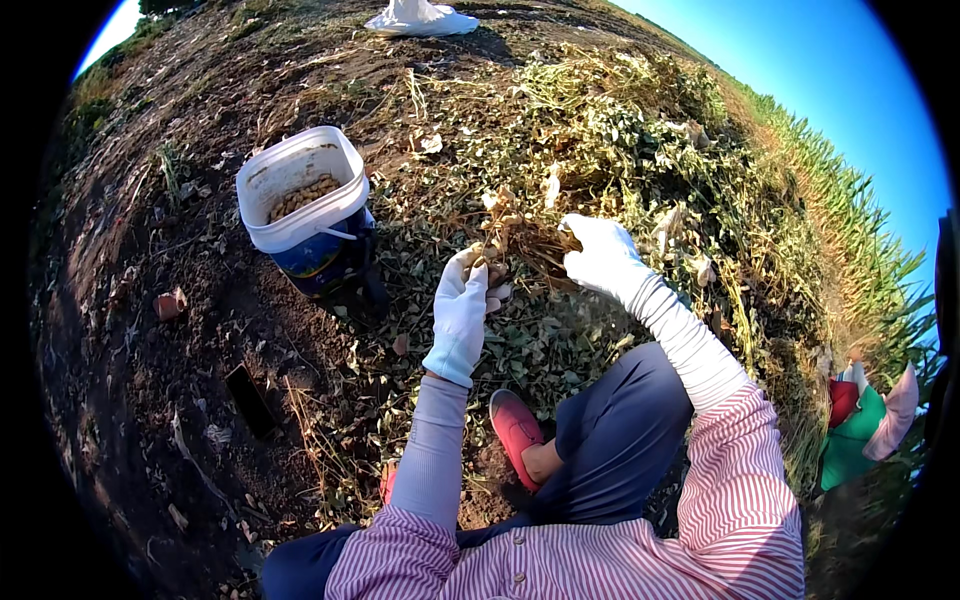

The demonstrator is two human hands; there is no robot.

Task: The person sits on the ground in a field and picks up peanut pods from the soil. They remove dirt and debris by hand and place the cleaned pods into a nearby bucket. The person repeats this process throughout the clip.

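White gloves cover both of my hands. My right hand (pixel 606 253) grips a bunch of dried peanut plants (pixel 536 244), its root end pointing left. At that end, my left hand (pixel 463 300) has its fingers closed around some peanut pods (pixel 481 260); how many is hidden by the fingers. To the left of my hands, a white-rimmed plastic bucket (pixel 315 229) with a blue printed side stands upright on the soil. Shelled-looking detail is too small to tell, but a layer of peanuts in their pods (pixel 305 196) covers its bottom.
A heap of dried peanut vines (pixel 637 127) rises beyond my right hand. A white sack (pixel 421 19) stands far ahead. Green and red cloth items (pixel 853 439) lie at the right, near tall green crops (pixel 840 195). A reddish clod or brick piece (pixel 170 304) lies left.
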